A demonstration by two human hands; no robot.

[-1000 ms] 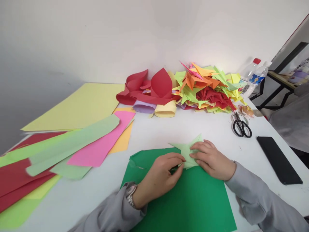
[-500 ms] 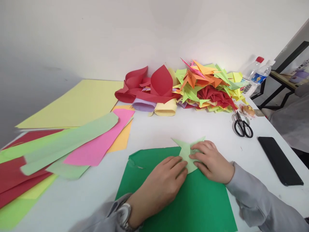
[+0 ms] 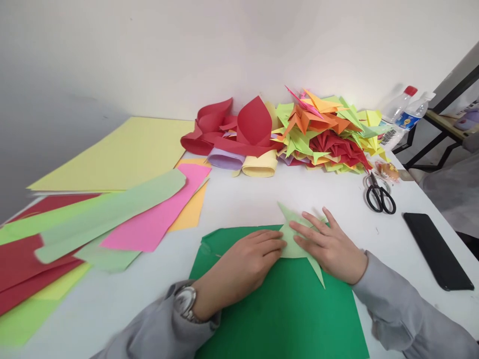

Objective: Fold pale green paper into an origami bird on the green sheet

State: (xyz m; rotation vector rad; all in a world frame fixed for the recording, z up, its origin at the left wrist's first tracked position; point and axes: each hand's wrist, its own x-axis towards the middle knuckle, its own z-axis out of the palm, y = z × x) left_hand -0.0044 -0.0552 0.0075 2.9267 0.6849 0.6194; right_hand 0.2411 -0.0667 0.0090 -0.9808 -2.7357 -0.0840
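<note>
A light green folded paper with several pointed tips lies over the upper part of a dark green sheet. My left hand, a watch on its wrist, has its fingers together and pinches the left edge of the folded paper; the thumb is hidden. My right hand rests across the right side of the paper with its fingers spread. One long tip points down toward me below the right hand, and another sticks up at the back.
Colored paper strips and a yellow sheet lie at left. Rolled red paper shapes and a heap of folded paper stars stand against the wall. Scissors, a black phone and plastic bottles are at right.
The folded paper has turned, so a long tip now points toward me. My right hand's fingers have spread over it. My left hand has shifted slightly left.
</note>
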